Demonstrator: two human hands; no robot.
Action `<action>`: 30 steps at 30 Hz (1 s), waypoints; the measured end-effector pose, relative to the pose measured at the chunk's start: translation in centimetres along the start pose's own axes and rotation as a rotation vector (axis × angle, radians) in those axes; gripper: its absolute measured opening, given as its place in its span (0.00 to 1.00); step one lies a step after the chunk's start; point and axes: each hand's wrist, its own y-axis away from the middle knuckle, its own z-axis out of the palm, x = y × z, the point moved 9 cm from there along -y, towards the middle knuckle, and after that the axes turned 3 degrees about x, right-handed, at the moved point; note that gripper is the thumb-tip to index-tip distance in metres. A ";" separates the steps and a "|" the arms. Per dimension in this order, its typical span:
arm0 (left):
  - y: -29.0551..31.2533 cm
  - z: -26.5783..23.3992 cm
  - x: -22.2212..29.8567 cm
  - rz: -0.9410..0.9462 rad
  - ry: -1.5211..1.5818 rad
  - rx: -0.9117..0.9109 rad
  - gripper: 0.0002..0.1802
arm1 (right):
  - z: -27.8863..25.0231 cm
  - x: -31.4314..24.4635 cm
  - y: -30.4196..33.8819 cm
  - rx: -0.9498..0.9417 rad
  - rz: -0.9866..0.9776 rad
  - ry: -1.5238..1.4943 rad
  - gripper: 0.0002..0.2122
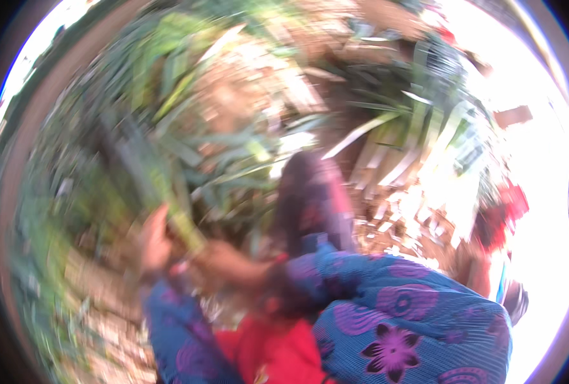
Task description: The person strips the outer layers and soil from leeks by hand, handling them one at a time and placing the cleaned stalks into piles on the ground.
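Note:
A leek (183,227) with long flat green leaves slants up and left in front of me, its pale end low. My right hand (230,261) reaches across from the right and looks closed around that lower end. Just left of the stalk is my left hand (154,242), upright and close beside it. Motion smears its fingers, so I cannot tell whether it grips anything. Blue sleeves with purple flowers cover both my arms. More leek leaves (233,150) lie loosely beyond my hands.
A dark purple bent knee or leg (313,198) rises in the middle. To the right lies a heap of leeks (419,134), above scattered pale cut pieces (393,221) on brown ground. Red cloth (512,201) and part of another person show at the right edge.

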 end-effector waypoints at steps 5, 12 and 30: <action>-3.4 0.5 1.6 -0.020 0.114 -0.065 0.29 | 0.1 -4.4 0.8 0.105 -0.237 0.164 0.25; -5.9 -1.6 -4.9 -0.881 0.982 0.282 0.11 | 0.8 -8.5 0.9 0.034 -0.376 0.373 0.23; 2.1 -14.4 4.1 -0.449 1.273 0.680 0.12 | 6.4 -5.2 -1.5 -0.166 0.088 0.052 0.13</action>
